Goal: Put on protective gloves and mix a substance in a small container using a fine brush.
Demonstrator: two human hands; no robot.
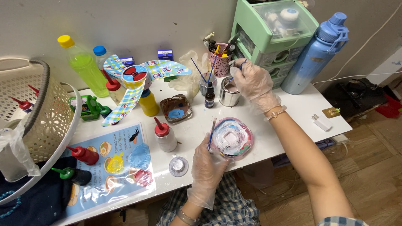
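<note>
The left hand (207, 165), gloved in thin clear plastic, is sitting at the near edge of the white bench (293, 109), its fingers pinching a thin paintbrush (211, 134) whose tip is pointing up and away, just beside the round palette (233, 138). The palette is lying near that same near edge, right of middle, and is smeared with rings of pink, white and blue paint. The right hand (253, 81), also gloved, is reaching toward the back of the bench, fingers closed around a second brush (235, 72) and dipping it into the small metal tin (229, 92), which is standing between a dark dropper bottle (209, 96) and the green drawer unit (272, 37). The tall blue water bottle (312, 54) is standing at the far right corner.

Judging from this, the work in hand is rinsing or loading a brush. To do it well, the right hand is best keeping the bristles swirling gently against the tin's inner wall, not jabbing its floor, and wiping the excess on the rim so nothing is dripping across the bench on the way back. The tin is light and standing close to the dropper bottle, so a sideways knock could be tipping either one. The left hand is wisely keeping its brush tip lifted off the wet palette
</note>
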